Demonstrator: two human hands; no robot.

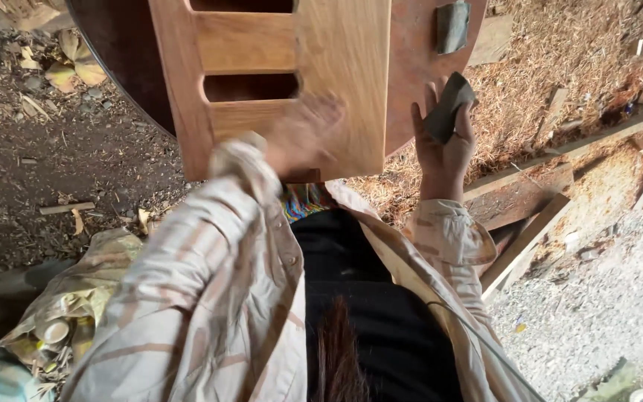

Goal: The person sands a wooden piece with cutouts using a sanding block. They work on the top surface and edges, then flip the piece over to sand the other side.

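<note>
Under our blurred left hand lies the panel, fingers unclear; our right fingers pinch folded sandpaper just beside its edge; the wood looks smooth, though how much sanding remains we cannot tell

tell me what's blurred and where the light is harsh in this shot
In the head view, the left hand on the wooden panel is smeared by motion blur; the right hand holding a grey sanding pad is sharp; sunlight washes out the sawdust and gravel at right, while the round tabletop lies in shadow.
</note>
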